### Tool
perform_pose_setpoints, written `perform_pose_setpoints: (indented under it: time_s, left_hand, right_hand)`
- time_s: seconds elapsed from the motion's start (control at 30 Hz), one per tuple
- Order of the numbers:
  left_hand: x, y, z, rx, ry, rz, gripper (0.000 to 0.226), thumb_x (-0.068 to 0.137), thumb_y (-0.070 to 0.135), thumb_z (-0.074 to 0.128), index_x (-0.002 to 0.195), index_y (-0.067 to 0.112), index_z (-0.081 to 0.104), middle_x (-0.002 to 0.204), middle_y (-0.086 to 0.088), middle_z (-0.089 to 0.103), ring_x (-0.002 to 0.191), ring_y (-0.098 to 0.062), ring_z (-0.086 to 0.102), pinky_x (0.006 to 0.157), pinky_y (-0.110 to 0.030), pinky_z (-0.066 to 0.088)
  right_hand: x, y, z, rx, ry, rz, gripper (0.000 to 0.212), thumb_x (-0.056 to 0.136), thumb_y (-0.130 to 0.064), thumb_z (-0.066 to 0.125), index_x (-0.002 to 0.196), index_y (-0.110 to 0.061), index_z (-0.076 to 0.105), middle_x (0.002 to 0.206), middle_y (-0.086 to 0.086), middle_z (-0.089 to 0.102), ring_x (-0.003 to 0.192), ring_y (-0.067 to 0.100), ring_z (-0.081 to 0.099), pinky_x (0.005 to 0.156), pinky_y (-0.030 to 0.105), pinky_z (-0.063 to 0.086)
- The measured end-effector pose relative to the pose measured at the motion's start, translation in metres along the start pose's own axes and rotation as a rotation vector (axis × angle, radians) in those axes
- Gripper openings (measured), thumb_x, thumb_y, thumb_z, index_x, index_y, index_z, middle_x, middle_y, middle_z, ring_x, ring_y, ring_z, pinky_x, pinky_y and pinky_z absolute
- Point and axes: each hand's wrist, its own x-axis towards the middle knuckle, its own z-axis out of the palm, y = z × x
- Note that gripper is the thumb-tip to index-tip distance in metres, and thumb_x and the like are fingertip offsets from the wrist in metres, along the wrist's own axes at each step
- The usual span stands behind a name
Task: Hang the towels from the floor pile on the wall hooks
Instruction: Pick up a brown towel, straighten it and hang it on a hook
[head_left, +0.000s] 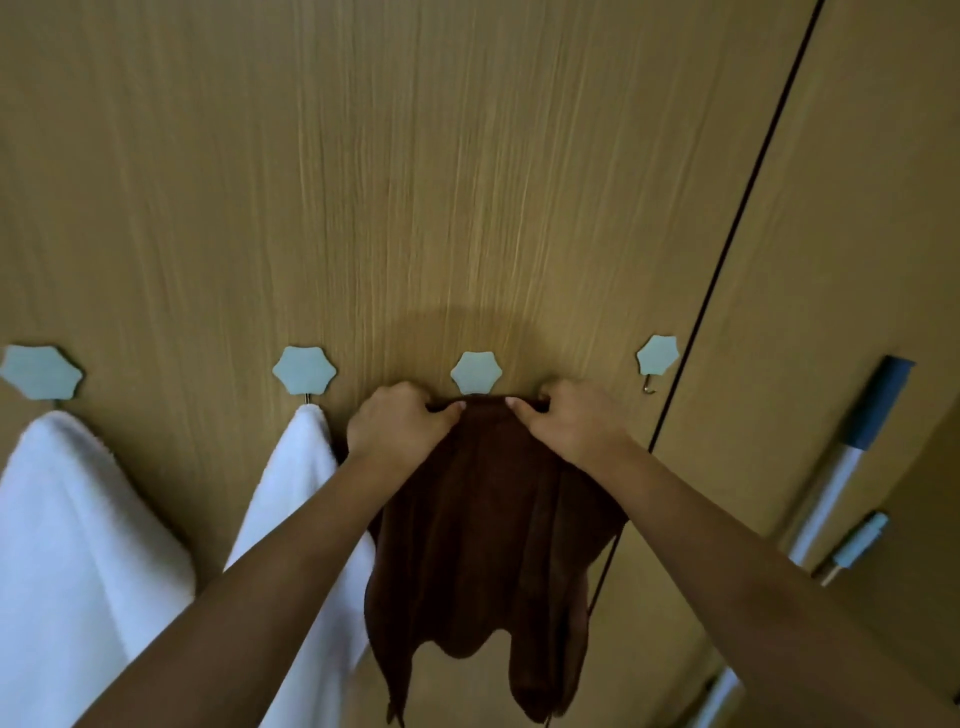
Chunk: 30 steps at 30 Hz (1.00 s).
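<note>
The left hand (397, 423) grips the top edge of a brown towel (483, 540), with its fingers curled over the cloth and its thumb pressed on the front. The right hand (563, 423) grips the same top edge just beside it, fingers curled over and thumb on the front too. The two hands are close together but not touching, with a small bit of towel edge between them. They hold the edge right up under the third hook (476, 372), a pale blue flower-shaped one stuck on a wooden wall (467, 182). The metal part of that hook is hidden behind the towel, so I cannot tell if the towel is on it yet. The rest of the brown towel hangs down between the two arms in loose folds. To the left there is a white towel (296, 499) hanging from the second blue hook (304, 374), partly behind the left arm. Farther left, another white towel (78, 545) hangs from the first blue hook (40, 372) at the edge of the picture. To the right of the hands is a fourth blue hook (657, 355) with nothing on it, and its little metal hook shows underneath. A thin dark line (737, 218) runs down the wood just past it. Far right, a white pole with a dark blue top (852, 457) leans there, and a smaller pale blue and white stick (852, 548) is near it.
</note>
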Motion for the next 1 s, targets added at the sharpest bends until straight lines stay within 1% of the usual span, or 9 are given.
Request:
perform_pose_setpoints:
  time_s: [0.13,0.27,0.37,0.47,0.57,0.7,0.77,0.87,1.0]
  left_hand:
    - [-0.001,0.000,0.010,-0.097,-0.137,-0.109,0.055,0.084,0.058,0.054,0.050,0.016,0.045,0.051,0.000,0.047,0.057,-0.020,0.050,0.057,-0.026,0.034]
    - [-0.012,0.007,0.011,0.091,0.040,-0.046,0.054,0.087,0.059,0.049,0.058,0.014,0.052,0.055,0.000,0.050,0.059,-0.018,0.054,0.053,-0.026,0.034]
    - [-0.021,0.007,0.019,0.219,0.209,0.069,0.040,0.093,0.048,0.047,0.087,0.012,0.062,0.080,-0.004,0.061,0.078,-0.023,0.059,0.061,-0.029,0.038]
    - [-0.026,0.006,0.028,0.131,0.293,0.195,0.025,0.094,0.029,0.051,0.102,0.007,0.060,0.105,-0.009,0.055,0.086,-0.029,0.056,0.063,-0.034,0.041]
    - [-0.026,0.001,0.033,0.015,0.256,0.266,0.019,0.094,0.018,0.052,0.100,0.003,0.062,0.100,-0.012,0.057,0.078,-0.031,0.059,0.061,-0.032,0.040]
    - [-0.034,-0.013,0.039,-0.032,0.236,0.392,0.033,0.086,0.021,0.041,0.086,-0.001,0.065,0.084,-0.013,0.062,0.060,-0.029,0.061,0.051,-0.028,0.046]
    - [-0.043,-0.018,0.043,-0.035,0.231,0.396,0.046,0.082,0.030,0.039,0.100,-0.001,0.067,0.092,-0.014,0.064,0.069,-0.028,0.065,0.055,-0.030,0.052]
    - [-0.052,-0.018,0.049,0.029,0.236,0.374,0.056,0.079,0.040,0.043,0.112,0.000,0.064,0.096,-0.014,0.063,0.085,-0.030,0.062,0.059,-0.035,0.056]
    - [-0.052,-0.019,0.057,-0.049,0.152,0.278,0.057,0.080,0.045,0.048,0.120,0.007,0.058,0.102,-0.008,0.060,0.090,-0.024,0.059,0.066,-0.035,0.053]
  right_hand:
    - [-0.004,0.006,0.010,0.156,-0.124,0.022,0.052,0.086,-0.057,0.052,0.056,-0.015,0.049,0.052,-0.003,0.047,0.052,0.010,0.046,0.046,0.024,0.027]
    - [-0.008,-0.011,0.015,-0.062,0.002,-0.061,0.045,0.089,-0.056,0.048,0.074,-0.014,0.056,0.072,-0.003,0.057,0.072,0.016,0.057,0.055,0.025,0.033]
    - [-0.015,-0.019,0.018,-0.114,0.161,-0.149,0.035,0.092,-0.046,0.049,0.094,-0.013,0.059,0.095,0.003,0.062,0.092,0.021,0.058,0.068,0.029,0.039]
    - [-0.017,-0.021,0.024,0.110,0.138,-0.156,0.022,0.092,-0.032,0.054,0.097,-0.011,0.058,0.090,0.003,0.060,0.083,0.021,0.060,0.063,0.028,0.037]
    - [-0.014,-0.019,0.029,0.322,0.062,-0.153,0.010,0.091,-0.018,0.055,0.088,-0.010,0.061,0.077,0.002,0.062,0.072,0.017,0.059,0.061,0.027,0.042]
    - [-0.025,-0.012,0.033,0.430,0.025,-0.186,0.020,0.094,-0.022,0.050,0.095,-0.010,0.067,0.079,0.004,0.068,0.067,0.015,0.062,0.062,0.030,0.049]
    - [-0.033,-0.009,0.034,0.496,-0.020,-0.176,0.025,0.094,-0.028,0.049,0.108,-0.013,0.064,0.094,0.001,0.068,0.079,0.014,0.063,0.068,0.028,0.050]
    - [-0.040,-0.006,0.038,0.464,-0.136,-0.144,0.042,0.091,-0.038,0.050,0.128,-0.019,0.051,0.120,-0.004,0.049,0.104,0.012,0.053,0.084,0.023,0.044]
    - [-0.044,-0.010,0.043,0.398,-0.162,-0.143,0.045,0.091,-0.039,0.051,0.131,-0.018,0.044,0.122,-0.002,0.040,0.109,0.014,0.048,0.085,0.023,0.040]
